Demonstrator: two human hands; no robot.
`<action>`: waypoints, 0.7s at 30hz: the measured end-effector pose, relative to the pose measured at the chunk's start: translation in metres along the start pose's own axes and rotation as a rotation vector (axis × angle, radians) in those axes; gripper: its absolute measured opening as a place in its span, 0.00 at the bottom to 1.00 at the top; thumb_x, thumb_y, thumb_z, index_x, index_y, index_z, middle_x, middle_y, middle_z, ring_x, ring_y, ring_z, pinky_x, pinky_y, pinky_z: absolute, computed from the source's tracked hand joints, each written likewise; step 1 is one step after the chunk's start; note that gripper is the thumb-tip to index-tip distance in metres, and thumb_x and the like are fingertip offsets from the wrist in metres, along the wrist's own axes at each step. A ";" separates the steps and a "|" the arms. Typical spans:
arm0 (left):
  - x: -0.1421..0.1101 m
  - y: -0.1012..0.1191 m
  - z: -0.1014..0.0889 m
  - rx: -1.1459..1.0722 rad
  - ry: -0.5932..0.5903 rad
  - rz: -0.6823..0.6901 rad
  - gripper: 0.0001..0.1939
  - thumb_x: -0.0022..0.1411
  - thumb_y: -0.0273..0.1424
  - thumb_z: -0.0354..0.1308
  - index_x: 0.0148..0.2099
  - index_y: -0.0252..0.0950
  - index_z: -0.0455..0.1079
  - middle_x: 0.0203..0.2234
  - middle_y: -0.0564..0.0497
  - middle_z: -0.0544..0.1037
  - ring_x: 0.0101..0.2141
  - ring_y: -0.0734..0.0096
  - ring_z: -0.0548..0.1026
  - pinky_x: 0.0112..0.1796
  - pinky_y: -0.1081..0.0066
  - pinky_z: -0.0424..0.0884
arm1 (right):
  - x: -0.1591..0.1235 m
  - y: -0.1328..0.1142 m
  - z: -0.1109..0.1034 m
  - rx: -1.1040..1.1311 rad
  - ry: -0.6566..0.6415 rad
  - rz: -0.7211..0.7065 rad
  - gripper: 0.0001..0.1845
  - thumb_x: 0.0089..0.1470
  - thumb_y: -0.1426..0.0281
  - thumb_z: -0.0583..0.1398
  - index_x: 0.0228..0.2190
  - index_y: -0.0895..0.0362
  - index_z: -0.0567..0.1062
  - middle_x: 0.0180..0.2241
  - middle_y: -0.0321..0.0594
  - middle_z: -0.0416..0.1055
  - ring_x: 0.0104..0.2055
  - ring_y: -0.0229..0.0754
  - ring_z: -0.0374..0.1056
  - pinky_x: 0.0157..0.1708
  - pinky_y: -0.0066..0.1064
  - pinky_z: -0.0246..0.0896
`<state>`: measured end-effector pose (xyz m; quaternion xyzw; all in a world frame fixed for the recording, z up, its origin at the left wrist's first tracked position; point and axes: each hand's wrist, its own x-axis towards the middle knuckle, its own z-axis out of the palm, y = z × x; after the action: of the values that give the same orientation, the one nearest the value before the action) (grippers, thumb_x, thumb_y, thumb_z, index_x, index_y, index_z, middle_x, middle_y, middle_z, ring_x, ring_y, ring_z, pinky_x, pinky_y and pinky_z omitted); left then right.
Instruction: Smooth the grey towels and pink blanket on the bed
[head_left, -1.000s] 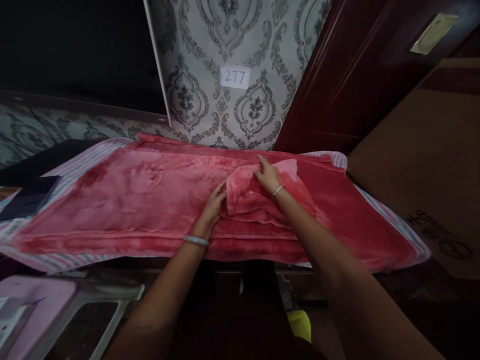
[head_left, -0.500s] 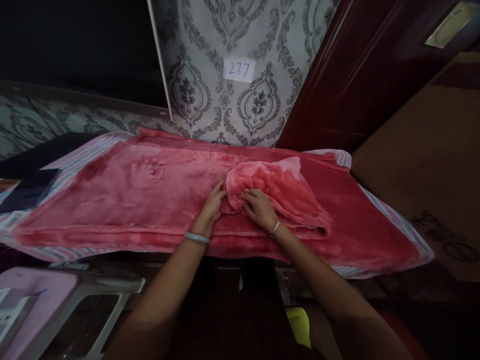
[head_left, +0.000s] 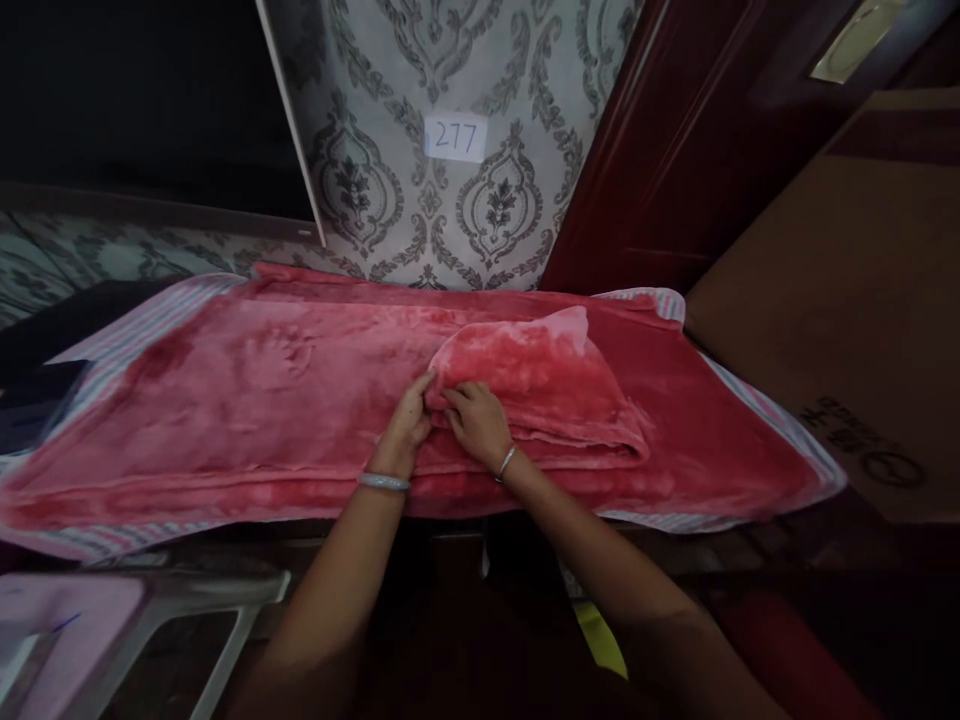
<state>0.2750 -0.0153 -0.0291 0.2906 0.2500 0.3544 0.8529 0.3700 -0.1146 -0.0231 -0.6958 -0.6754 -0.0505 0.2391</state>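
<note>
A plush pink-red blanket (head_left: pixel 330 390) lies spread in long layers across the surface before me. Toward its right half, a folded-over flap (head_left: pixel 525 370) rests on top, one corner pointing to the wall. My left hand (head_left: pixel 409 415), with a pale bangle at the wrist, grips the left end of this flap; its thumb is up and the other fingers are partly hidden. Just right of it, my right hand (head_left: pixel 478 425), wearing a thin silver bracelet, has curled fingers closed on the flap's near-left edge.
Striped cloth (head_left: pixel 787 420) shows under the blanket's edges. A dark screen (head_left: pixel 150 110) hangs at upper left, beside patterned wallpaper with a paper marked 277 (head_left: pixel 455 136). A large cardboard box (head_left: pixel 840 290) stands right, and a pink-topped chair or stool (head_left: pixel 82 620) lower left.
Both hands have shifted slightly left with the flap's edge, and the flap now looks flatter and more stretched out. The camera view has also moved a little.
</note>
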 end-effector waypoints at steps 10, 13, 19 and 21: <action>-0.004 0.007 0.010 0.104 0.032 0.039 0.11 0.53 0.18 0.57 0.39 0.34 0.72 0.26 0.52 0.81 0.23 0.70 0.79 0.22 0.75 0.75 | -0.001 -0.007 -0.021 -0.048 -0.039 0.088 0.17 0.66 0.68 0.56 0.54 0.55 0.75 0.51 0.47 0.70 0.52 0.51 0.62 0.48 0.42 0.63; -0.003 0.010 0.015 0.054 0.037 0.035 0.11 0.55 0.19 0.56 0.40 0.34 0.73 0.29 0.51 0.82 0.27 0.70 0.81 0.30 0.72 0.80 | 0.006 -0.008 -0.032 -0.057 -0.042 0.129 0.15 0.67 0.72 0.53 0.50 0.56 0.77 0.46 0.47 0.71 0.50 0.49 0.64 0.48 0.39 0.63; -0.001 0.014 0.011 0.007 0.064 0.014 0.06 0.60 0.26 0.57 0.39 0.35 0.74 0.23 0.53 0.79 0.24 0.71 0.78 0.27 0.75 0.78 | 0.010 -0.010 -0.043 -0.058 0.022 0.010 0.14 0.68 0.73 0.52 0.46 0.56 0.77 0.45 0.45 0.72 0.49 0.47 0.64 0.50 0.38 0.61; 0.000 0.012 0.007 0.062 0.081 0.016 0.07 0.58 0.25 0.59 0.40 0.35 0.75 0.22 0.54 0.78 0.21 0.72 0.77 0.22 0.76 0.75 | 0.004 -0.009 -0.038 -0.068 -0.058 -0.019 0.12 0.67 0.71 0.54 0.45 0.57 0.78 0.45 0.46 0.72 0.50 0.48 0.63 0.50 0.39 0.62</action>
<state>0.2743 -0.0108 -0.0160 0.3045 0.2928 0.3644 0.8299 0.3710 -0.1265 0.0146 -0.6982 -0.6865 -0.0555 0.1955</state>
